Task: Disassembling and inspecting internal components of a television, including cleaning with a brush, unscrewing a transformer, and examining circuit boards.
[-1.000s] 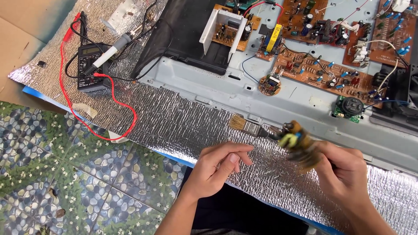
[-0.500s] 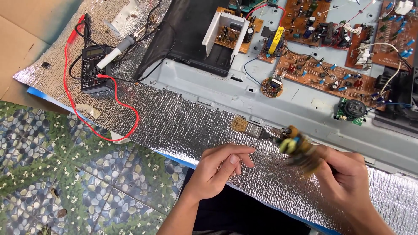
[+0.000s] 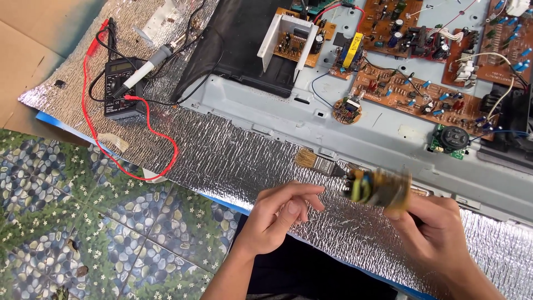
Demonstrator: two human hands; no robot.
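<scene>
My right hand [image 3: 438, 230] grips a small electronic part with yellow and brown windings [image 3: 377, 187], blurred by motion, above the silver foil mat [image 3: 222, 155]. My left hand [image 3: 277, 214] hovers just left of it, fingers loosely curled and apart, holding nothing. A small paintbrush [image 3: 316, 162] lies on the mat just beyond both hands, bristles pointing left, its handle hidden behind the held part.
A grey metal chassis [image 3: 288, 111] carries several brown circuit boards [image 3: 411, 91] at the top right. A black multimeter [image 3: 122, 86] with red and black leads and a soldering iron [image 3: 147, 66] sits at the upper left. Patterned pebble flooring [image 3: 83, 222] lies lower left.
The held part has shifted slightly in my right hand and stays blurred. My left hand has barely moved. The view has drifted a little.
</scene>
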